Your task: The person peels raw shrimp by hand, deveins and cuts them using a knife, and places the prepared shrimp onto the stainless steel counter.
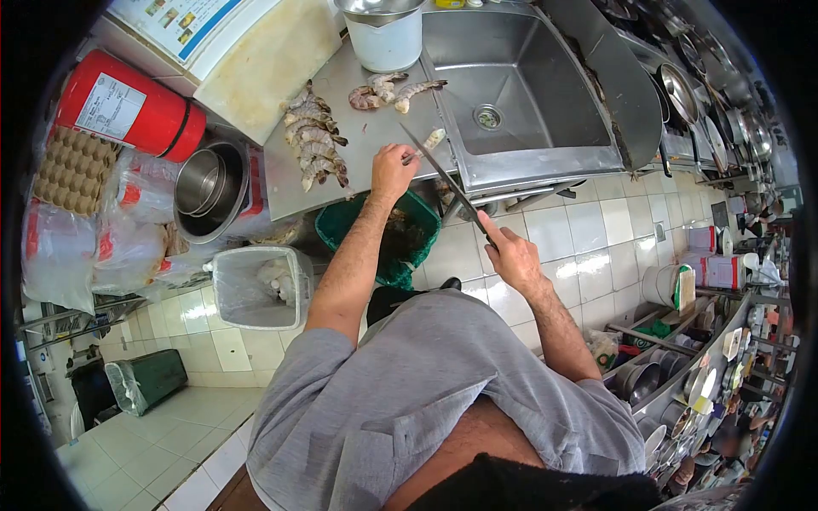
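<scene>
Shrimp [434, 138] sits at the front edge of the steel desk [362, 153], toward the right corner where the desk meets the sink [554, 64]. The left hand [394, 173] is over that front edge, its fingertips drawn together and clamped on the near end of the shrimp; the pale end points toward the sink. The right hand [511, 253] is off the front edge, below the sink's near rim, its fingers closed round the dark handle of a knife [453, 189]. The long blade slants away and to the left, passing close beside the left fingertips and the shrimp; whether it touches either cannot be told.

On the left part of the desk, a row of shrimp [311, 140] runs from near the far edge down toward the front edge, the bodies overlapping. Nearer the far right corner lies a small group of shrimp [366, 98], just in front of a white bucket [388, 44] with a metal bowl [379, 7] at its top. A pale board [273, 64] borders the desk's left side. Below the front edge, partly behind the left forearm, is a green-lined bin [334, 220] with dark scraps inside. A whitish bin [223, 289] stands to its left.
</scene>
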Action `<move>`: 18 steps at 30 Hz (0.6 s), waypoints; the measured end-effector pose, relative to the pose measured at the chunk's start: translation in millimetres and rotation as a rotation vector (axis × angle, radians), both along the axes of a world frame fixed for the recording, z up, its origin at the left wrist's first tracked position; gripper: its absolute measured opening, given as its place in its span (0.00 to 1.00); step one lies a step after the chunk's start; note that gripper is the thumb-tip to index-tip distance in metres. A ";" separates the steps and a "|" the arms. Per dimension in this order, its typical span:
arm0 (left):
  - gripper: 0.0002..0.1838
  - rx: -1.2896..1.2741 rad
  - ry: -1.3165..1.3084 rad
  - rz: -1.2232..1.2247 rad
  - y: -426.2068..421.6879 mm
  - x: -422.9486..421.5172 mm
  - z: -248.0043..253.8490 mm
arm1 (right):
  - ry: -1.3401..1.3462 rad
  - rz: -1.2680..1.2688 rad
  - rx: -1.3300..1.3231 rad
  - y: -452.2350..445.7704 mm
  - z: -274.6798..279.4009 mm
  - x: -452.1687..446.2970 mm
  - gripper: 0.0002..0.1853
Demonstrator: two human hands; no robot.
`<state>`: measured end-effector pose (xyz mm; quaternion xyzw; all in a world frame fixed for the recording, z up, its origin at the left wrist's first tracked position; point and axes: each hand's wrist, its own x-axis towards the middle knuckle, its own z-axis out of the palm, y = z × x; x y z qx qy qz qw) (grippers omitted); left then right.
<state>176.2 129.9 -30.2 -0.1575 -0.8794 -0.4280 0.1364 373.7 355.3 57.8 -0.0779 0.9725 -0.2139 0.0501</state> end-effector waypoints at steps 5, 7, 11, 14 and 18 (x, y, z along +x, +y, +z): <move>0.07 -0.001 0.020 -0.007 -0.1 -2.4 -0.7 | 0.032 0.040 0.043 10.1 -3.8 17.6 0.37; 0.07 -0.012 0.020 0.003 -1.7 -2.3 3.1 | -0.030 0.025 0.065 10.1 0.6 21.0 0.37; 0.11 -0.028 -0.067 -0.047 -1.6 -0.1 6.9 | 0.001 0.024 0.048 -1.3 -10.6 3.9 0.37; 0.12 -0.022 -0.072 -0.031 -3.5 1.6 8.8 | -0.025 0.003 -0.053 -7.0 -6.9 -6.1 0.37; 0.11 -0.147 -0.023 0.040 8.1 2.1 14.7 | -0.003 -0.035 -0.062 1.4 -4.0 -7.5 0.38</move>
